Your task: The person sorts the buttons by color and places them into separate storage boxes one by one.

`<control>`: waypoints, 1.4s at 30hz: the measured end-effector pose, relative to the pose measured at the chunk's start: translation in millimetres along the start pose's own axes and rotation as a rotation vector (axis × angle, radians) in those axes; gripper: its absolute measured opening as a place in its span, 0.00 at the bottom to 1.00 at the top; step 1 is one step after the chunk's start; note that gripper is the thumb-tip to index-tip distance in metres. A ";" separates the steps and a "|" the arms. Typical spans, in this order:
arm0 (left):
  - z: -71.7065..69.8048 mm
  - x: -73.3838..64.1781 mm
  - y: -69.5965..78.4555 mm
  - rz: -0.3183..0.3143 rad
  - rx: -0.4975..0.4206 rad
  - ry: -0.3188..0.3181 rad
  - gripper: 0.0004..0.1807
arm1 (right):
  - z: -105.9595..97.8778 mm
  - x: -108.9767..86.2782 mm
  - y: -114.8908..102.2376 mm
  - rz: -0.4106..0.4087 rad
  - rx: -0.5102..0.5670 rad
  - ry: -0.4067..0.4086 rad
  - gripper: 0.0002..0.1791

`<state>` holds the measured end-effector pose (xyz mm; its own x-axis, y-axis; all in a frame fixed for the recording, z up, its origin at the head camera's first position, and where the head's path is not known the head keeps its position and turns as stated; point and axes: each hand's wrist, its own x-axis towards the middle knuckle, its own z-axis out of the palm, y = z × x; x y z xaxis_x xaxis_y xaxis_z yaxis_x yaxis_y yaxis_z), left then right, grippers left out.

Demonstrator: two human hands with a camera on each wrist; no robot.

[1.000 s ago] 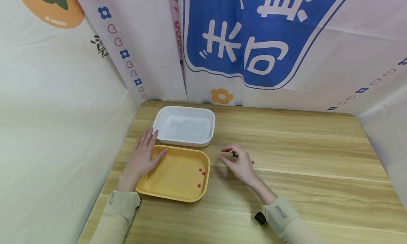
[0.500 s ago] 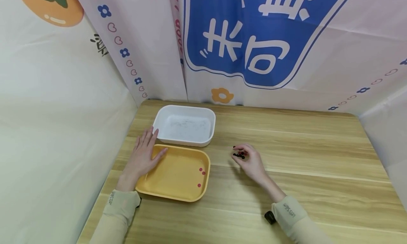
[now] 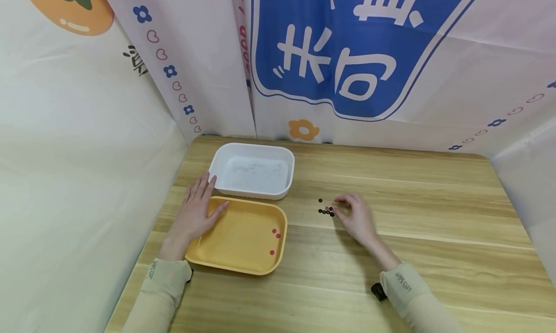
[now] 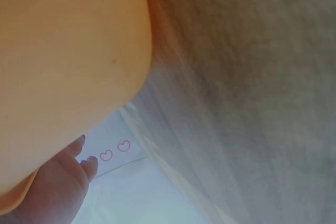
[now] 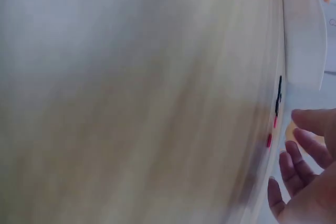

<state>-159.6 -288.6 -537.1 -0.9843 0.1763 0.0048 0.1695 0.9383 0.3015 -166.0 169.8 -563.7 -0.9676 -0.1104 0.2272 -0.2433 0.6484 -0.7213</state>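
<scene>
Likely pick-up step: right hand [image 3: 359,221], fingers parted, empty, beside red disc [image 3: 327,208] (black discs [image 3: 332,215] close by), probably needs a selective pinch next; left hand [image 3: 194,216], fingers straight, rests at yellow tray [image 3: 232,241].

Yellow tray [image 4: 68,51] upper left — left hand [image 4: 60,187] below, partly hidden; blurred tabletop [image 4: 252,103] right (pink hearts [image 4: 107,156] between).

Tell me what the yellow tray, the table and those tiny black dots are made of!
Yellow tray: probably plastic, smooth with a slight shine; its rounded corners look moulded.
Table: wood or wood-look board with a soft sheen; streaky grain shows, but it could be printed.
Black dots: maybe plastic, since they look evenly dark and round, but they're too small to be sure.
</scene>
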 end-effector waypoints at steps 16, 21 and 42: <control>-1.1 -0.5 -0.2 0.001 -0.005 -0.002 0.50 | -3.0 6.3 13.1 0.091 0.008 -0.077 0.05; -0.5 -0.5 -0.5 0.003 -0.002 0.003 0.50 | -3.8 5.9 17.7 0.102 0.034 -0.089 0.04; -0.9 -1.0 0.0 0.004 -0.008 0.013 0.50 | -14.3 5.0 22.6 0.174 0.155 -0.105 0.11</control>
<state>-158.7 -289.0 -536.2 -0.9841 0.1764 0.0183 0.1734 0.9351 0.3092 -175.4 194.7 -569.5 -0.9956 -0.0901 0.0271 -0.0719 0.5424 -0.8370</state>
